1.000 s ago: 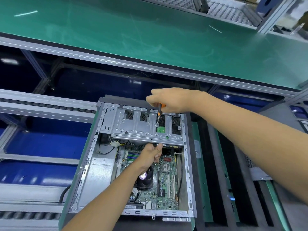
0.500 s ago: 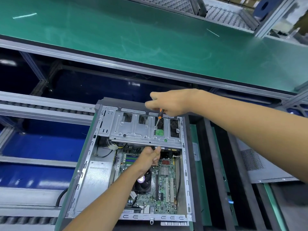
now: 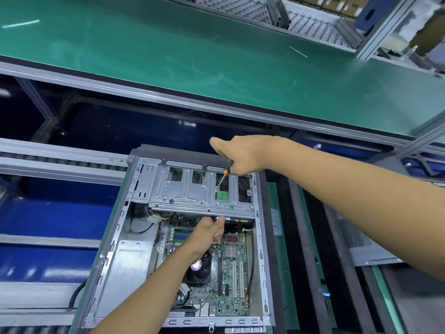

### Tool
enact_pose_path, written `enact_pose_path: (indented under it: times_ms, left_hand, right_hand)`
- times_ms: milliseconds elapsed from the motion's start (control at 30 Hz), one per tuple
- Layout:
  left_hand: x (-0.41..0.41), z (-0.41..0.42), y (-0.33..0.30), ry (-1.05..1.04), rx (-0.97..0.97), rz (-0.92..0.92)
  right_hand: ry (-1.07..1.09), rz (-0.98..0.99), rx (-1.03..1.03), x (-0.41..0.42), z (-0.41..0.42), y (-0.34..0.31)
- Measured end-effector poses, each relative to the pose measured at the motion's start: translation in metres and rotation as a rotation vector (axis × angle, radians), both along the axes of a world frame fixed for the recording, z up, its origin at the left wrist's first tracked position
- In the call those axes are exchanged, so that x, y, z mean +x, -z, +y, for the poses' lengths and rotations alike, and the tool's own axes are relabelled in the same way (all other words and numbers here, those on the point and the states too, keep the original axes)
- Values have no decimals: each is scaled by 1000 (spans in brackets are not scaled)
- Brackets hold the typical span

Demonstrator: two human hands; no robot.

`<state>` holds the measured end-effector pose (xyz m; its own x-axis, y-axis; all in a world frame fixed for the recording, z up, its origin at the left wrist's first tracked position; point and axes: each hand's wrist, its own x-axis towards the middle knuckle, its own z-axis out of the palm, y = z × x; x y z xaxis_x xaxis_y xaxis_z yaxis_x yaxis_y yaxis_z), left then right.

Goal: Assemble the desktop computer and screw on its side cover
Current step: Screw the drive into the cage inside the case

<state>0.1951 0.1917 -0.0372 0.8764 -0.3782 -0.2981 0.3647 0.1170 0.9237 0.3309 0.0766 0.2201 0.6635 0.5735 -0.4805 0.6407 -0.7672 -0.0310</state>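
A: Where is the desktop computer case (image 3: 134,239), and how is it being held?

B: It is laid open on its side at the near edge of the line, motherboard (image 3: 232,268) exposed. A screwdriver (image 3: 222,178) is gripped in the curled fingers of the right hand (image 3: 243,156), its tip set on a screw (image 3: 217,188) in the grey drive cage (image 3: 183,189) at the far end. The near lip of that cage is pinched by the left hand (image 3: 208,233), thumb on top.

A: What could be expected to go wrong?

B: The shaft is tilted, so the tip could be cammed out of the screw head and driven onto the small green board (image 3: 222,195) just beside it. If the cage is released early, the holes could be shifted out of line and the thread crossed. A dropped screw could be lost among the motherboard parts below.

A: Can any writing be read?

B: None; no brand or label is legible. The perforated side cover (image 3: 358,242) is seen lying apart at the right, not yet fitted.
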Motion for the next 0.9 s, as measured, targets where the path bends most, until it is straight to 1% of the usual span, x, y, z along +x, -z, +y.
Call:
enact_pose_path:
  times_ms: [100, 167, 233, 300, 333, 400, 467, 533, 633, 700, 767, 900]
  left_hand:
    - [0, 0, 1, 3, 5, 0]
    - [0, 0, 2, 4, 9, -2]
    - [0, 0, 3, 1, 13, 0]
    - [0, 0, 3, 0, 13, -2]
    - [0, 0, 3, 2, 12, -5]
    - [0, 0, 2, 1, 7, -8]
    - [0, 0, -1, -2, 9, -5]
    - [0, -1, -3, -1, 8, -2]
    - [-1, 0, -5, 3, 10, 4]
    - [-1, -1, -6, 1, 13, 8]
    - [-1, -2, -7, -7, 19, 19]
    - [-1, -1, -8, -11, 33, 20]
  right_hand:
    - [-127, -63, -81, 0, 4, -3]
    - [-172, -108, -43, 0, 5, -4]
    - [-89, -49, 73, 0, 6, -1]
    - [70, 45, 176, -2, 10, 1]
    - [121, 45, 186, -4, 12, 2]
    - [120, -28, 115, -5, 17, 5]
    - [11, -126, 4, -5, 20, 4]
    - [-152, -193, -50, -4, 23, -4]
    - [-408, -152, -114, -2, 24, -10]
    - [-486, -161, -137, -1, 23, -9]
    - [-437, -161, -102, 0, 22, -6]
    - [-65, -91, 31, 0, 21, 1]
